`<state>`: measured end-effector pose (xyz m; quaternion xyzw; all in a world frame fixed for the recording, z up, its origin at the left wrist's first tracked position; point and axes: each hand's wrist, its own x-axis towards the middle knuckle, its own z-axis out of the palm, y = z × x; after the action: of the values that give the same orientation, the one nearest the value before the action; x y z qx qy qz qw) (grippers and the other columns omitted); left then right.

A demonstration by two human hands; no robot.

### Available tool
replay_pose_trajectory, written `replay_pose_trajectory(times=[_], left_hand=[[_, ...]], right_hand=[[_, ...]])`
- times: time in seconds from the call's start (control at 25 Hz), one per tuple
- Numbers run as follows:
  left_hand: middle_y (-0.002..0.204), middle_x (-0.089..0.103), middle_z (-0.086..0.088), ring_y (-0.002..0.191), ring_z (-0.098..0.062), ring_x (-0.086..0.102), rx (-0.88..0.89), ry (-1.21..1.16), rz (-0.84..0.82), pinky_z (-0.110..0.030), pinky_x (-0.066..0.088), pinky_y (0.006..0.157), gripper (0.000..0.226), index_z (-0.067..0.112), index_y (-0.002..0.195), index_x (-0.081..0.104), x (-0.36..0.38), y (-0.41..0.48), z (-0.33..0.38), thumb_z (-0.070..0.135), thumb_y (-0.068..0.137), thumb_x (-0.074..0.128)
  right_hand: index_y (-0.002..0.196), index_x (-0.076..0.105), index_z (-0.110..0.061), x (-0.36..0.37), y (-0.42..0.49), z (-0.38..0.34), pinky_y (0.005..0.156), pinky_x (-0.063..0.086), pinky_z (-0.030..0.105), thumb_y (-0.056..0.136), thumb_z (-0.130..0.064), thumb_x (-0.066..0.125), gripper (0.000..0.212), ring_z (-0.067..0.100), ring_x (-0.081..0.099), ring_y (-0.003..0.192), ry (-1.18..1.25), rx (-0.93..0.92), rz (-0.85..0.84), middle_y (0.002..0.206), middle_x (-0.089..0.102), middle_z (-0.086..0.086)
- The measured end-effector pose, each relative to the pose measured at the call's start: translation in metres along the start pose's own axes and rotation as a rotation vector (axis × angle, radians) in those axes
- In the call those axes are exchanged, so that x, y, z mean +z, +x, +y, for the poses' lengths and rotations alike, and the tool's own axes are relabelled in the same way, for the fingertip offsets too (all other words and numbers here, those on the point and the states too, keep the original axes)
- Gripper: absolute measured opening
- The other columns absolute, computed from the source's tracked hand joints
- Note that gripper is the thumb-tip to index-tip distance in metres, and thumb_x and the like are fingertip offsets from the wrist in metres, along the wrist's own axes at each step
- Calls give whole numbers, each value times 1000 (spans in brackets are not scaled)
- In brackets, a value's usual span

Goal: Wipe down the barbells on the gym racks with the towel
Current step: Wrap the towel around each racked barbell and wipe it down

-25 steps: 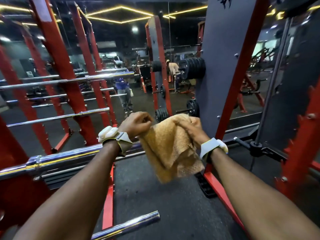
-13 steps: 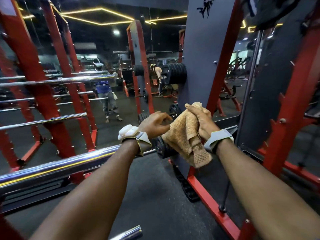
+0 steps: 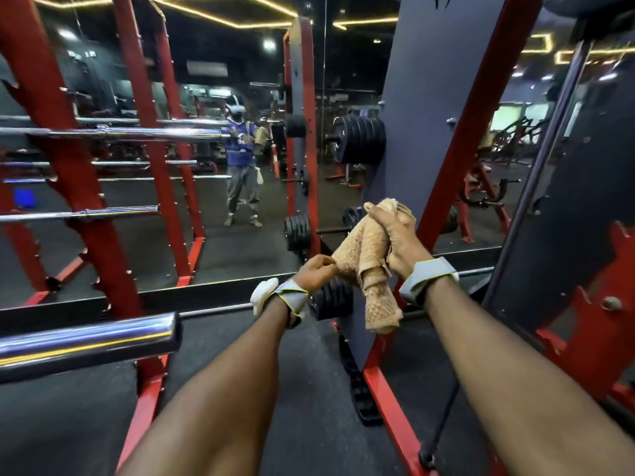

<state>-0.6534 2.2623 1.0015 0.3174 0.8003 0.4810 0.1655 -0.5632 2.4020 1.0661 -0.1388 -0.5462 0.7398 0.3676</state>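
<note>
Fingers (image 3: pixel 385 216), right hand (image 3: pixel 402 242): curled tight round the upper part of the towel (image 3: pixel 364 255), thumb side up.
Fingers (image 3: pixel 324 266), left hand (image 3: pixel 314 273): curled in, tips touching the towel's left edge; cannot tell whether pinching it.
Towel: orange-tan, waffle weave, bunched lengthwise, its lower end hanging free below the right hand. Held in the air to the right of the near barbell (image 3: pixel 86 341), clear of its end, not touching it.
Near barbell: chrome sleeve, lying level on the red rack (image 3: pixel 79 187), blunt end pointing right.
Upper barbells (image 3: pixel 113 132): chrome, level, on the same rack above and beyond the near barbell; one more (image 3: pixel 79 214) between.
Wrist bands: grey band (image 3: pixel 426 280) on the right wrist; grey strap with a white unit (image 3: pixel 264 297) on the left wrist, both right of the near barbell.
Weight plates (image 3: pixel 360 139): black, stacked on a peg, above and right of the near barbell, against a grey panel (image 3: pixel 429 115).
Mirror reflection (image 3: pixel 242 156): standing person in a purple top, beyond the near barbell.
</note>
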Motion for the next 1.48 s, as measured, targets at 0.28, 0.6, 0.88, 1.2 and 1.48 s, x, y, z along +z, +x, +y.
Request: replay_pose_trajectory(times=[0.28,0.6,0.88,1.2,1.48], left_hand=[[103,63,0,100,-18,59,-366,-352,-202,-37,41,85,37,23,103,62,6,50,-18,51,81,56],[78,65,-6,68,-18,61,-251,-745,25,-35,46,74,24,12,87,64,-27,153,-18,32,91,50],[74,63,-2,59,-7,60,-31,-527,335,-21,48,57,20,9,88,69,-105,208,-19,28,93,64],[69,55,0,69,-13,52,71,143,436,-28,42,66,43,17,61,60,-196,274,-46,58,75,60],[65,53,8,63,-5,48,93,298,118,-24,38,59,33,17,66,64,-253,346,-59,43,85,71]], right_hand=[[82,58,-23,15,66,32,76,58,39,83,-17,80,23,16,65,74,147,168,-68,78,62,1],[74,59,-21,45,143,51,60,57,31,86,-18,78,23,17,67,67,125,155,-129,65,66,-1],[112,63,-2,52,217,84,58,57,29,92,-25,72,32,22,73,84,-123,295,-247,103,70,17],[74,64,-8,112,304,176,38,39,17,97,-25,64,28,5,53,37,-894,357,-718,51,62,-2],[122,60,0,198,403,207,86,52,35,86,8,65,38,15,64,92,-755,98,-963,112,66,15]])
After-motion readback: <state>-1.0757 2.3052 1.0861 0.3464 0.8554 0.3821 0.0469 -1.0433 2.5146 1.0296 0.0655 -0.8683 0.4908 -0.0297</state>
